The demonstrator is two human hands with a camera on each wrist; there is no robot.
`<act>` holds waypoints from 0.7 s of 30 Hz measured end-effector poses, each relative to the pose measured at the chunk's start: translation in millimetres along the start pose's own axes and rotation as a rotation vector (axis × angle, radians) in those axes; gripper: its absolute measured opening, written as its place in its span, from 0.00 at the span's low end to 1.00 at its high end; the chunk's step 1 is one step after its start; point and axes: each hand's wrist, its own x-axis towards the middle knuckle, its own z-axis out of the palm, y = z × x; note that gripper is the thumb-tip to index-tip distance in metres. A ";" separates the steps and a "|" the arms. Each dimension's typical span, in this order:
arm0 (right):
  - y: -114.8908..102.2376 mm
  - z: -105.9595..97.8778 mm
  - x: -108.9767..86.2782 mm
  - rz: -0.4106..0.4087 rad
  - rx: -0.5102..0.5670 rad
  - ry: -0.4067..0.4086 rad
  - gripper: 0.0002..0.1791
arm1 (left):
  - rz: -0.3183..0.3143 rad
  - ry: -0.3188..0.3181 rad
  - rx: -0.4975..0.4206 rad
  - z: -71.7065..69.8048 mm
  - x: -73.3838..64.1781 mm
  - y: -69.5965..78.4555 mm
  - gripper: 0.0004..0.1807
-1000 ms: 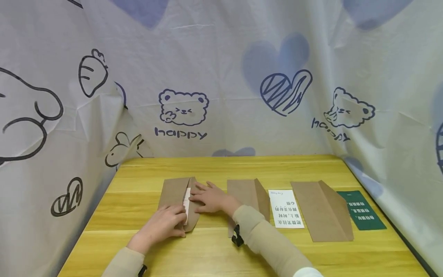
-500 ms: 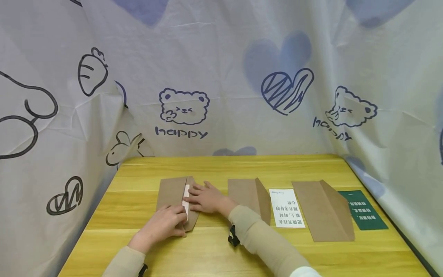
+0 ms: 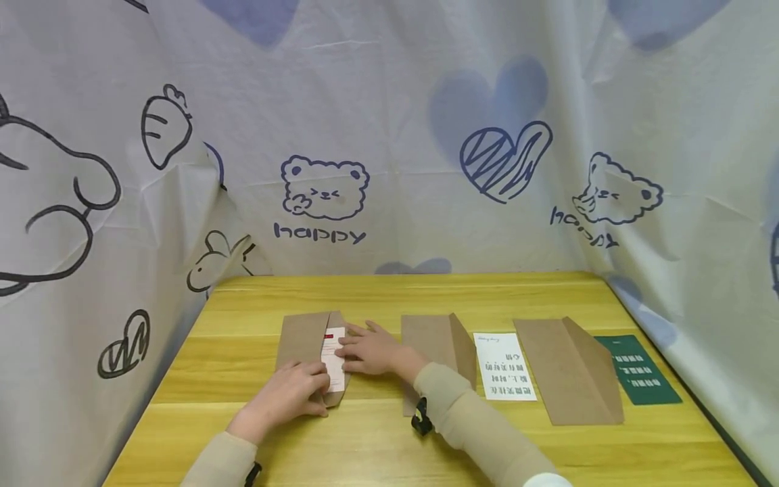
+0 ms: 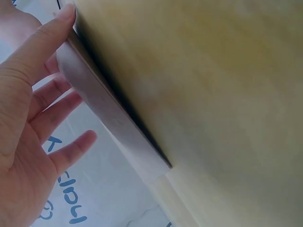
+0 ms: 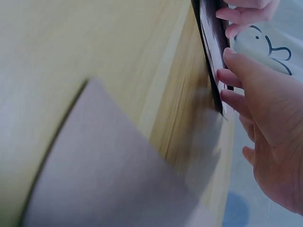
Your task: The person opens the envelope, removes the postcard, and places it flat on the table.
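Note:
In the head view a brown kraft envelope (image 3: 301,338) lies at the left of the table with its flap side to the right. A white card (image 3: 337,380) with a red mark at its far end sticks partly out of the envelope's mouth. My left hand (image 3: 286,392) grips the envelope's near edge, thumb in front and fingers over the top; the left wrist view shows the thumb tip (image 4: 68,10) at the envelope's edge. My right hand (image 3: 379,352) has spread fingers touching the card's right side. In the right wrist view its fingertips (image 5: 224,74) meet that edge.
A second brown envelope (image 3: 426,341) lies partly under my right forearm. Right of it are a white printed card (image 3: 504,365), a third brown envelope (image 3: 566,372) and a green printed card (image 3: 642,372). Printed white cloth (image 3: 402,203) surrounds the wooden table (image 3: 377,450).
More of the white card shows at the envelope's mouth, and its red mark has come into view. My right hand has moved slightly right; the left hand stays on the envelope.

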 end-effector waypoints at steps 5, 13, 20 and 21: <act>5.6 -0.7 -8.0 0.013 0.046 0.000 0.25 | -0.029 -0.055 -0.032 -0.9 1.5 -0.5 0.19; 8.5 -1.0 -11.6 0.035 0.045 0.062 0.22 | -0.008 -0.072 -0.063 -3.4 2.4 -2.8 0.19; 0.7 -2.8 -2.5 0.038 0.055 0.227 0.16 | -0.009 -0.095 -0.121 -5.2 3.1 -2.9 0.18; -0.9 -3.2 -0.7 0.048 0.048 0.247 0.15 | -0.011 -0.100 -0.128 -5.2 3.4 -2.8 0.18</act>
